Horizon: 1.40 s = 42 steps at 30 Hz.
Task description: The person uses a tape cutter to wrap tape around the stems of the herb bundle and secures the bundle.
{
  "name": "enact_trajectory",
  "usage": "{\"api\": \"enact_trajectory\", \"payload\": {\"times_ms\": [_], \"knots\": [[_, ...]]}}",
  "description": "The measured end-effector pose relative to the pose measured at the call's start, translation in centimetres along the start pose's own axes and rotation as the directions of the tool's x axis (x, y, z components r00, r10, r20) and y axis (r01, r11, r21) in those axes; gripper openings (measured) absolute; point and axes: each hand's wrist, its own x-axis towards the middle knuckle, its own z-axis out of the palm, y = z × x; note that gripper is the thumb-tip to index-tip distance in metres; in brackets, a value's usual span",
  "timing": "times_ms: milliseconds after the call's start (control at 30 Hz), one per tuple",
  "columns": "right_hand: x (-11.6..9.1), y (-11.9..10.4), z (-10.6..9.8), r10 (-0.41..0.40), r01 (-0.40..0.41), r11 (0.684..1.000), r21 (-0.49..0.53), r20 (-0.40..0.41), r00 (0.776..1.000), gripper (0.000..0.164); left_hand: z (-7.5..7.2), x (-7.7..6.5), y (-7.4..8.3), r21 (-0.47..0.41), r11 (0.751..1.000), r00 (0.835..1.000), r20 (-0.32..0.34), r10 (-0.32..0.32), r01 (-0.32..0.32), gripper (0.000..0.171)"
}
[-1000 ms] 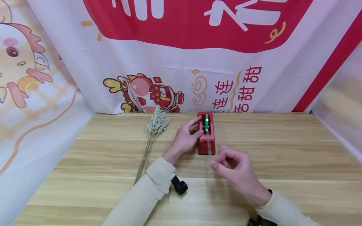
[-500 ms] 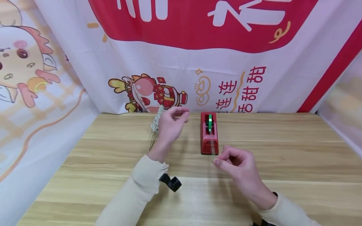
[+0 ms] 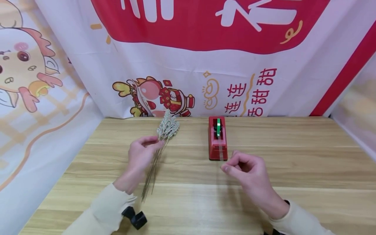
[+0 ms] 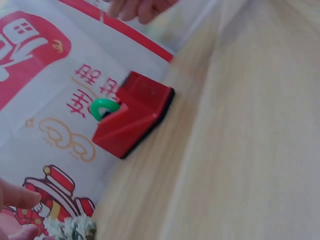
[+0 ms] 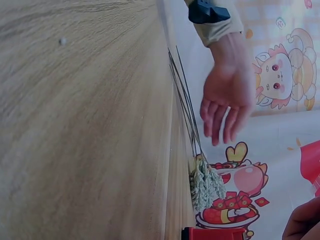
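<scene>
In the head view my left hand (image 3: 142, 151) is over a bunch of dried grass stems (image 3: 168, 125) with pale, fluffy heads, fingertips just below the heads. From the right wrist view, the left hand's fingers look extended and apart from the stems (image 5: 187, 107). My right hand (image 3: 249, 173) pinches thumb against forefinger at the front right of a red tape dispenser (image 3: 217, 147). A thin clear strip of tape (image 4: 102, 12) shows at its fingertips in the left wrist view; whether it joins the dispenser, I cannot tell. A green roll (image 3: 218, 127) sits inside the dispenser.
The wooden table (image 3: 188, 202) runs back to a printed white and red cloth (image 3: 188, 62). More cloth hangs at the left and right sides. Black wrist cameras (image 3: 135, 218) are strapped to the sleeves.
My left hand has let go of the tape dispenser and moved left, over and then down to the dried grass stems. The right hand has barely moved and keeps its pinch.
</scene>
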Motion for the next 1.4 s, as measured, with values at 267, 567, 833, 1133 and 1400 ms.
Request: {"api": "enact_trajectory", "payload": {"times_ms": [267, 567, 833, 1133, 1400], "knots": [[0.0, 0.0, 0.1, -0.004, 0.004, 1.000, -0.006, 0.002, 1.000, 0.010, -1.1, -0.2, -2.3, 0.206, 0.978, 0.996, 0.085, -0.038, 0.020, 0.066], [-0.1, 0.0, 0.3, -0.002, 0.003, 1.000, -0.027, 0.010, 1.000, 0.009, -1.1, 0.6, -3.1, 0.375, 0.927, 0.997, 0.070, -0.010, -0.017, 0.067], [-0.1, -0.1, 0.4, 0.047, -0.046, 0.996, -0.070, 0.013, 0.999, 0.009, -1.6, 1.6, -3.3, 0.348, 0.938, 0.994, 0.110, -0.024, -0.016, 0.054], [-0.1, -0.3, 0.3, 0.121, -0.120, 0.990, -0.078, -0.001, 0.993, 0.012, -2.4, 1.4, -3.8, 0.144, 0.990, 0.991, 0.132, -0.031, 0.012, 0.045], [-0.1, -0.7, 0.1, 0.143, -0.143, 0.987, -0.066, -0.018, 0.990, 0.013, -3.0, 0.7, -4.1, 0.194, 0.981, 0.999, 0.043, 0.012, -0.021, 0.037]]}}
